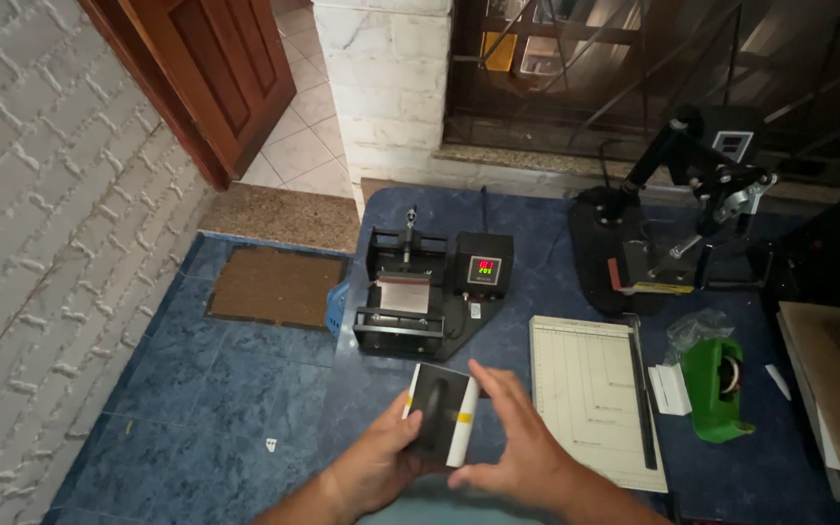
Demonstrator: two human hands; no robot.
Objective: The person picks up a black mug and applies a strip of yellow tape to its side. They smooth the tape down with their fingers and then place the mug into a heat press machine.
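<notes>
You have a white mug (439, 416) between both hands, just in front of the mug heat press (427, 292) and a little nearer you than it. The mug lies tipped so its dark mouth faces you; its long axis runs away from you toward the press cradle. A paper wrap covers its outside, held by strips of yellow tape.

Your left hand (381, 465) cups the mug from below and from the left, fingers curled round its rim, so it is grasping the mug and carrying its weight. Your right hand (517, 442) is flat and loosely spread, palm pressed to the mug's right side over the wrap, touching rather than clenching.

The paper trimmer (590, 399) sits just right of the mug, the green tape dispenser (718, 384) beyond that.
</notes>
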